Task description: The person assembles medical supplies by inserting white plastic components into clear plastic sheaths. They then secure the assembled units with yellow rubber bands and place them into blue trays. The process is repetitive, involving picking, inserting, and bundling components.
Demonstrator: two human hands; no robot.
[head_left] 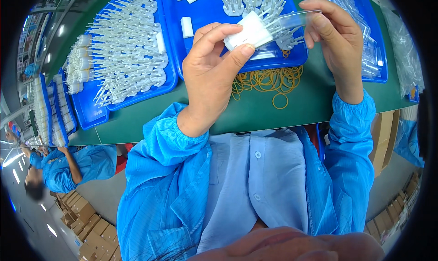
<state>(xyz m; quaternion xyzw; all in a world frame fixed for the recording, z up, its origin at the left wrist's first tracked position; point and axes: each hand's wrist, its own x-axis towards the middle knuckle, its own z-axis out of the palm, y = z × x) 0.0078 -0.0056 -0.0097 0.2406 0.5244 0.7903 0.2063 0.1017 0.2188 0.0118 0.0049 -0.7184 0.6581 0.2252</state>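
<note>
We see a green bench [255, 113] carrying blue plastic trays [137, 90] heaped with white pronged plastic parts [123, 46]. A loose pile of yellow rubber bands [269, 81] lies beside the middle tray. Above it, our left hand [214, 69] pinches a small white plastic block [248, 31], while our right hand [335, 37] grips a clear plastic sleeve [292, 19] meeting the block.

Green counter [255, 113], holding blue trays [137, 85] packed with white plastic parts, plus loose yellow rubber bands [269, 81] near the edge.
</note>
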